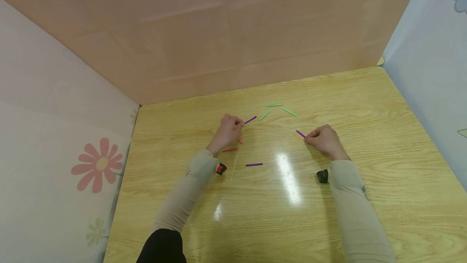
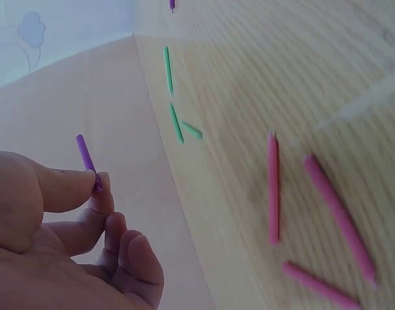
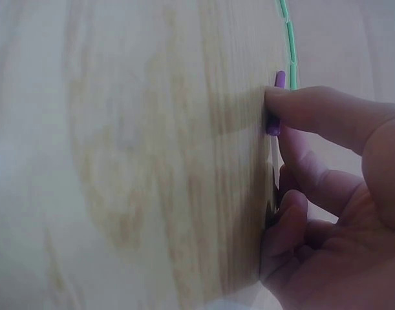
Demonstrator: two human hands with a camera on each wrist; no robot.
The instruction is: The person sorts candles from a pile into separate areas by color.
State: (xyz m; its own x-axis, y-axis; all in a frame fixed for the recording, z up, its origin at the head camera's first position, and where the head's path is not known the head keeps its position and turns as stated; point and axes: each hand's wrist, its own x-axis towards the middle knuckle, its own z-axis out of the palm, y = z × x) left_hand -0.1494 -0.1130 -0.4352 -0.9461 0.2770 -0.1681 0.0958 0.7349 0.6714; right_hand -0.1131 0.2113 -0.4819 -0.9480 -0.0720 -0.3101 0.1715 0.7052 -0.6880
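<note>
Between thumb and forefinger, my left hand (image 1: 227, 131) pinches one end of a short purple stick (image 2: 85, 152), raised over the table in the left wrist view. My right hand (image 1: 326, 140) pinches a second purple stick (image 3: 280, 80) low at the tabletop, its free end pointing up and left in the head view. Three green sticks (image 1: 275, 105) lie between and beyond the hands, making an angular arch. Pink sticks (image 2: 273, 187) lie under and near my left wrist, partly hidden by the hand in the head view.
A third purple stick (image 1: 254, 164) lies on the wood-grain table (image 1: 383, 133) nearer to me. An upright tan panel (image 1: 233, 32) closes off the back, and pale flowered walls (image 1: 54, 133) stand at both sides. Light glares off the tabletop between my arms.
</note>
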